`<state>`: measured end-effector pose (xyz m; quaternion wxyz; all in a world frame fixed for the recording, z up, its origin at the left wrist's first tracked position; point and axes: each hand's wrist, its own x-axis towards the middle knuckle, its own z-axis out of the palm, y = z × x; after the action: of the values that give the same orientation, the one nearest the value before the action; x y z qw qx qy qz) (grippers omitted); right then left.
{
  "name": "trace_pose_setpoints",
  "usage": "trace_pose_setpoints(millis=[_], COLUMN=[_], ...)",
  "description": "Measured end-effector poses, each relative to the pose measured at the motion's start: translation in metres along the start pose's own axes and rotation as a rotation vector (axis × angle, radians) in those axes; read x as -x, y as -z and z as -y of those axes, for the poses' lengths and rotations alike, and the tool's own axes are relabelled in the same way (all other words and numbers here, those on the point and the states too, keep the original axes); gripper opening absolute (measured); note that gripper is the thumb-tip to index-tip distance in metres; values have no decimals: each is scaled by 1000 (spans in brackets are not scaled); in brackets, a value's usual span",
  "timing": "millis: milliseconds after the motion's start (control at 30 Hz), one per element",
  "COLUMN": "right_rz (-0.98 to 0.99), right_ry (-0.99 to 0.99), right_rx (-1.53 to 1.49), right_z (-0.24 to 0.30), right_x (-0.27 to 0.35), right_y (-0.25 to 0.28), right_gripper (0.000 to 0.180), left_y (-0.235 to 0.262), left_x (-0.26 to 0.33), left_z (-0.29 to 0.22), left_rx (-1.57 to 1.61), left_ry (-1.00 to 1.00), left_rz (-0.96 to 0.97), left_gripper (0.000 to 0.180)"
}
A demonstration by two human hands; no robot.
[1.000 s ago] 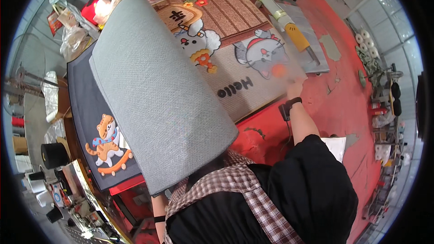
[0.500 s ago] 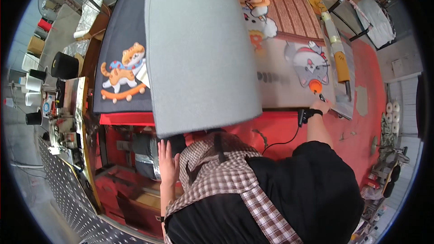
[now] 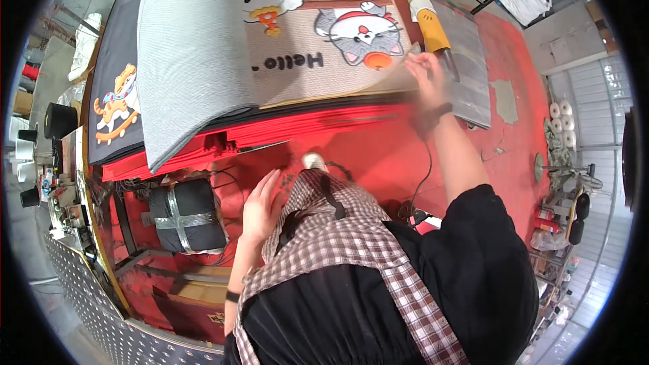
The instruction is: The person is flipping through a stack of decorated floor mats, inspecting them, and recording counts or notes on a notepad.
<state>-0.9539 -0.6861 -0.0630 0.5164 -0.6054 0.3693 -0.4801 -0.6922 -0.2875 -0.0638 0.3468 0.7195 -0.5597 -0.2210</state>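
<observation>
My right hand (image 3: pixel 427 76), slightly smeared by motion, is at the near right corner of a beige printed mat (image 3: pixel 297 84) with cartoon cats. Its fingers are closed on that corner, which looks raised and curled. A grey mat (image 3: pixel 193 54), backing side up, lies folded over the left part of the printed one and droops past the stack's front edge. Under it, at the far left, shows a dark mat (image 3: pixel 111 47) with an orange cat on a rocker. My left hand (image 3: pixel 262 206) hangs open before my checked apron (image 3: pixel 338 243), touching no mat.
Red-edged mats (image 3: pixel 304 125) are stacked beneath. A yellow-wrapped tube (image 3: pixel 433 27) lies along the stack's right side. Below on the left is a taped black bundle (image 3: pixel 186 216); a black cable (image 3: pixel 427 176) hangs at the right. Thread cones (image 3: pixel 61 120) stand at the far left.
The view has shifted, and the mats appear farther left. The grey mat's near edge has opened into a slanting fold. My right hand has moved up to the printed mat's corner; my left stays open.
</observation>
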Motion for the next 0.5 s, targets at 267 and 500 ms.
trace_pose_setpoints(millis=[267, 500], right_rz=[519, 708], right_ry=[-35, -41], right_rx=[44, -130], right_z=[29, 14], right_x=[-44, -65], right_y=[48, 69], right_gripper=[13, 8], left_y=[-94, -180], left_x=[-132, -248], left_z=[-77, -92], left_rx=[-310, -542], left_ry=[-206, -158], left_rz=[-53, -131], left_gripper=[47, 55])
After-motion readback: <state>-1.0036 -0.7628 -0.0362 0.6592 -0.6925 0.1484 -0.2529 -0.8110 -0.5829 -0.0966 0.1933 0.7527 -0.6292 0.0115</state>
